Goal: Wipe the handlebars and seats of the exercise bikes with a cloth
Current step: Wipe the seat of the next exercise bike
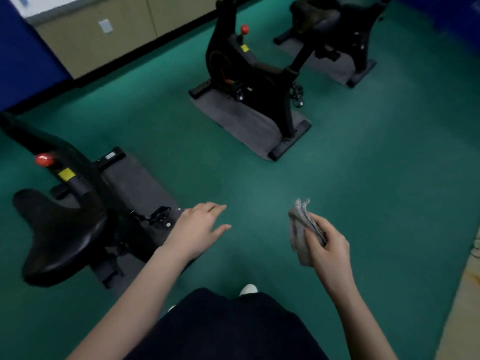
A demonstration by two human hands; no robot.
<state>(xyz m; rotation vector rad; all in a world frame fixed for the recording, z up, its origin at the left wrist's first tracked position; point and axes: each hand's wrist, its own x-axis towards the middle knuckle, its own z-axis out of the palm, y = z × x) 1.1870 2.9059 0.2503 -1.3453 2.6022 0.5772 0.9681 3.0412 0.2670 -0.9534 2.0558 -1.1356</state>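
A folded grey cloth (pixel 298 224) is gripped in my right hand (pixel 328 246), held in the air over the green floor at lower right of centre. My left hand (pixel 200 229) hovers with relaxed, straight fingers and holds nothing, just right of the nearest black exercise bike. That bike's black seat (pixel 59 235) is at lower left, with a red knob (pixel 44 160) on its frame above it. A second bike (pixel 259 74) stands at upper centre and a third bike (pixel 327 27) at upper right. No handlebars are plainly visible.
Each bike stands on a grey mat (pixel 244 120). A beige wall with a black baseboard (pixel 104 42) runs along the top left, beside a blue panel (pixel 23 55). Green floor (pixel 376 157) lies between me and the farther bikes. My shoe (pixel 248 289) shows below.
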